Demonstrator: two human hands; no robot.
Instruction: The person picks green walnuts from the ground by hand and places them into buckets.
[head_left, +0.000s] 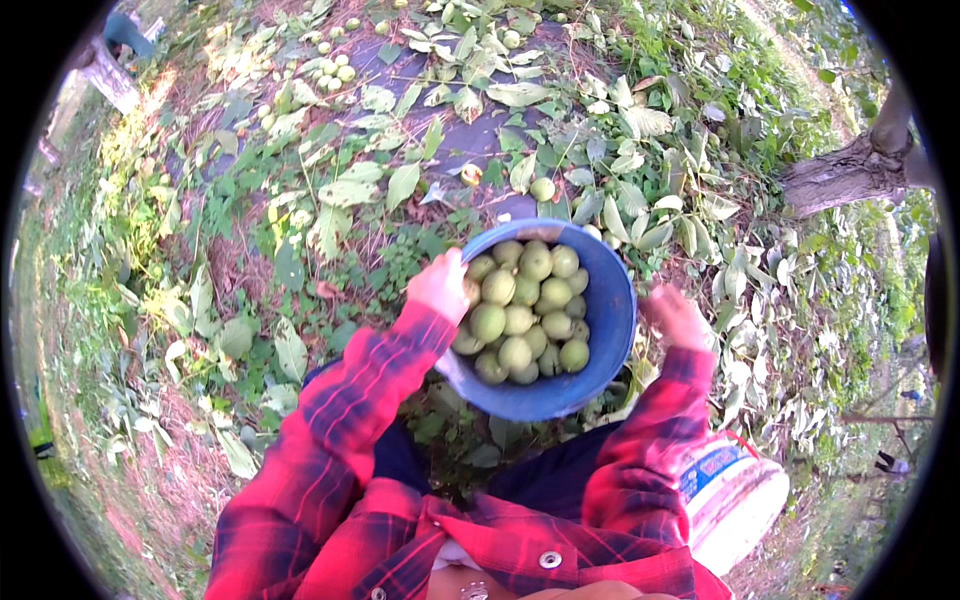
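A blue plastic bucket (611, 322) stands in front of me, partly filled with green round fruits (517, 319) that look like walnuts in their husks. At its left rim, my left hand (441, 286) has hold of the edge, fingers over the rim. My right hand (677, 319) is blurred beside the bucket's right side, its fingers turned toward the wall; whether it touches or grips there I cannot tell.
A white bucket (739, 502) with a blue label stands by my right side. Green fruits (334, 73) lie scattered among cut leaves (352, 187) on dark ground sheeting (480, 131). Tree trunks rise at right (847, 174) and far left (112, 79).
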